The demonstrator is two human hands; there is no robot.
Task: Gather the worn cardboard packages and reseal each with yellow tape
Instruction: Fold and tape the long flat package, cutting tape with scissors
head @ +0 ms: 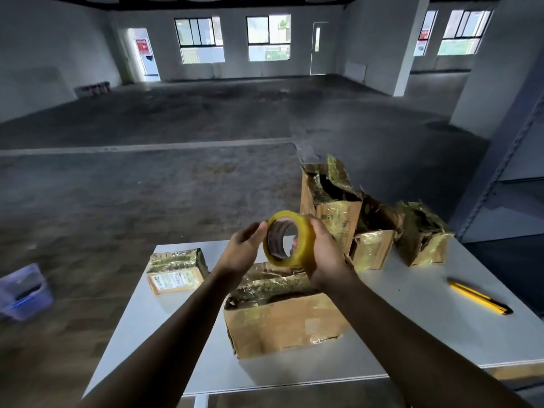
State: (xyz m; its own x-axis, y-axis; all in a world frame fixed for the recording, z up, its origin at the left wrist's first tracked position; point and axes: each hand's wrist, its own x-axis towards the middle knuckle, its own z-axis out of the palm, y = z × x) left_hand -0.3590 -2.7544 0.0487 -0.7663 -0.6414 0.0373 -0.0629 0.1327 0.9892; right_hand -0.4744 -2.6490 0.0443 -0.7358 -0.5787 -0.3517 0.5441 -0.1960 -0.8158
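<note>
While the right hand (325,256) clamps the tape roll (303,241) above the open box (282,325) at six o'clock on the desk (412,316), the left hand (244,253), pinching its rim, should feel for the loose end first.

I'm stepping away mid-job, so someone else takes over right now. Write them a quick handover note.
Both hands hold the yellow tape roll above the big open box: right hand wraps it, left hand fingers its rim. No strip pulled out yet.
Small package, left on the table, looks sealed.
Three torn boxes wait back right; yellow cutter lies right.
Left: seal the big box, then those three.
</note>
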